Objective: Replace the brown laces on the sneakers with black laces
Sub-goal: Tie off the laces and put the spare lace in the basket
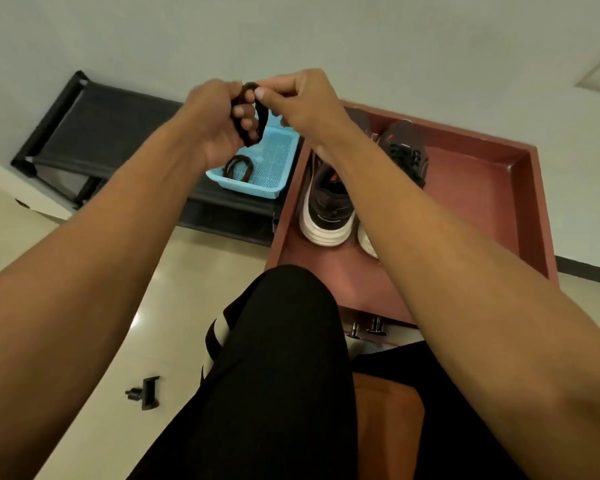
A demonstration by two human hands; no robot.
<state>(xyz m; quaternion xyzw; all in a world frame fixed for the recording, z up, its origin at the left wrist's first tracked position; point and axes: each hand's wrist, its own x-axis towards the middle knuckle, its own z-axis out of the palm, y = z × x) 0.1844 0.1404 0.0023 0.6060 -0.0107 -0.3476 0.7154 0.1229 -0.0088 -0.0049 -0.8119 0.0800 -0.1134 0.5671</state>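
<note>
Broadly, the red-brown tabletop [482, 188] has a raised rim and carries both sneakers [326, 202] side by side, with dark mesh uppers and thick white rubber soles. Beside it, a black rack [118, 133] bears a blue perforated plastic basket [250, 192] containing a spare lace [238, 168]. Above the basket, the left hand [215, 123] has its grip curled through a dark coiled lace [264, 119], while the right hand [302, 102] pinches its top. The lace looks light, limp and tangle-prone, so it is best taken at a stiff tip.
</note>
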